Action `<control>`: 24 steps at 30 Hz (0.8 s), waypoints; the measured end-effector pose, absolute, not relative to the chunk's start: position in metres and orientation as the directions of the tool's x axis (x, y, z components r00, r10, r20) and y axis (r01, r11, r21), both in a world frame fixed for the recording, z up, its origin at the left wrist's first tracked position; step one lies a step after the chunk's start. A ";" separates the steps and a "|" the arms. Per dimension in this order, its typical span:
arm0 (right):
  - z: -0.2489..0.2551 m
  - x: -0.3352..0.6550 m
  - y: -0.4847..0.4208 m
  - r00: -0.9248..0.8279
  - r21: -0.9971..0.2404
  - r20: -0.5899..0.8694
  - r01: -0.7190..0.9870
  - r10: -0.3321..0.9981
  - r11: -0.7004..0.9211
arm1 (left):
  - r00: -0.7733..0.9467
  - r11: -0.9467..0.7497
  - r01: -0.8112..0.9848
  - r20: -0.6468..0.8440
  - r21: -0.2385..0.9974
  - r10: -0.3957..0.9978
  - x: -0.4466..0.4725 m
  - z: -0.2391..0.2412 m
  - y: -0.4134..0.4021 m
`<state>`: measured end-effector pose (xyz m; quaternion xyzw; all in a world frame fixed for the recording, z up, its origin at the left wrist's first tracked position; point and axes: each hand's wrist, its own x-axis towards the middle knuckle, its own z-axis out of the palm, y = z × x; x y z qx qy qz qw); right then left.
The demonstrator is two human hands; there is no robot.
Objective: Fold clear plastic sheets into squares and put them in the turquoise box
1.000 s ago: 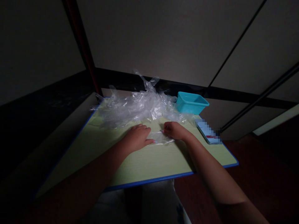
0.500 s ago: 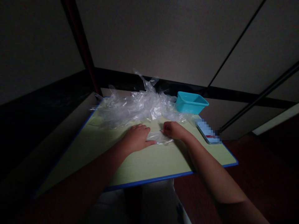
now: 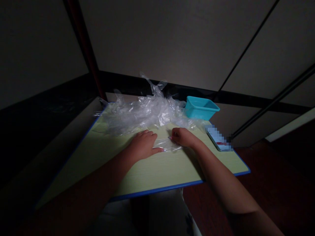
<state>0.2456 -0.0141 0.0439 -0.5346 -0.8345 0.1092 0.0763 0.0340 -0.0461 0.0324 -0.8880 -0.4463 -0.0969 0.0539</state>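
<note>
A piece of thin clear plastic (image 3: 166, 144), perhaps a disposable glove or a bag, lies flat between my two hands on the table. My left hand (image 3: 144, 144) rests on its left end, palm down, with the thumb stretched out along the near edge. At the other end my right hand (image 3: 183, 136) has its fingers curled in and pinches the plastic. Just beyond both hands spreads a crumpled heap of the same clear plastic (image 3: 147, 113), with finger-like tips sticking up at the back.
A turquoise plastic basket (image 3: 200, 113) stands at the back right of the pale, blue-edged table (image 3: 152, 173). Nearer me, a phone (image 3: 218, 139) lies by the right edge. A panelled wall (image 3: 157, 42) rises behind the table. The light is dim.
Almost nothing differs. My left hand has shifted very slightly to the left; my right hand and the plastic look the same.
</note>
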 end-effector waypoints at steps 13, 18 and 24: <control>0.042 0.245 -0.015 -0.420 -0.246 0.025 0.877 0.907 0.413 | 0.720 -0.766 0.636 0.282 0.097 0.634 0.043 0.045 -0.054; 0.041 0.245 -0.013 -0.416 -0.231 0.013 0.883 0.909 0.408 | 0.774 -0.834 0.534 0.316 0.142 0.549 0.043 0.039 -0.051; 0.041 0.245 -0.013 -0.419 -0.229 0.026 0.881 0.908 0.413 | 0.719 -0.767 0.632 0.284 0.113 0.634 0.033 0.024 -0.041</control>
